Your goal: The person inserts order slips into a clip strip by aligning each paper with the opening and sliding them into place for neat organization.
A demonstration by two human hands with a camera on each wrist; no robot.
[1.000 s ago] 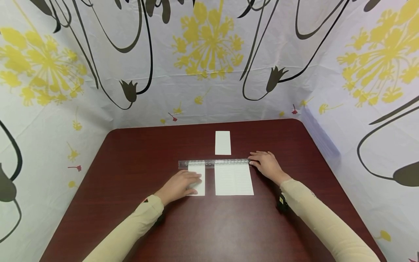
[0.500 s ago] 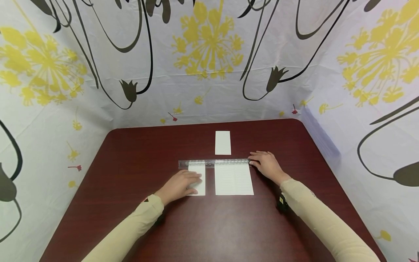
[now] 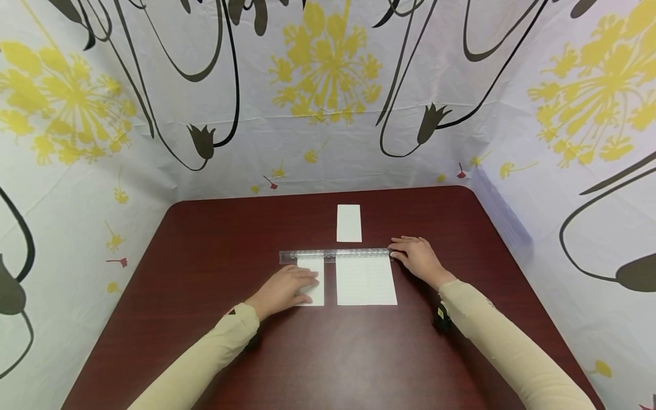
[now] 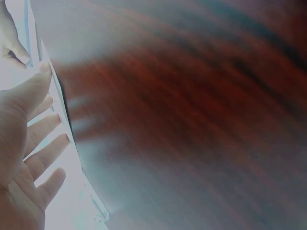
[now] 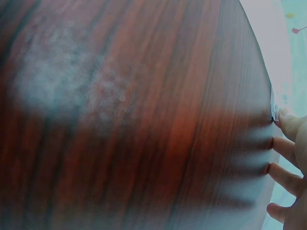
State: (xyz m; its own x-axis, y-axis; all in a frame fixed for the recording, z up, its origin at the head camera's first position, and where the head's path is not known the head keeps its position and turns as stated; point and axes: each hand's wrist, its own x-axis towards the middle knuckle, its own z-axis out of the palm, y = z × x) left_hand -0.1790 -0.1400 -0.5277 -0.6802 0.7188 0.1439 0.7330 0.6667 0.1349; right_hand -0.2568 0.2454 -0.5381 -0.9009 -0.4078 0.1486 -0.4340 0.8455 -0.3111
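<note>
A clear ruler [image 3: 329, 255] lies crosswise on the dark red-brown table. My right hand [image 3: 420, 262] touches its right end; in the right wrist view the fingers [image 5: 286, 179] are spread and the thumb meets the ruler's tip. My left hand [image 3: 284, 290] rests flat with extended fingers on a narrow white paper [image 3: 319, 293], whose upper end meets the ruler. To the right of that paper, across a narrow gap, lies a wider white sheet [image 3: 366, 282] with faint lines, its top edge along the ruler. The left palm hides part of the narrow paper.
A small white paper rectangle [image 3: 349, 224] lies beyond the ruler, near the table's [image 3: 230, 225] far edge. White cloth [image 3: 328, 154] with yellow flowers and dark stems hangs behind and at both sides of the table.
My left hand has slid slightly right together with the narrow paper, so the gap to the wider sheet is smaller. The right hand and the ruler stay in place.
</note>
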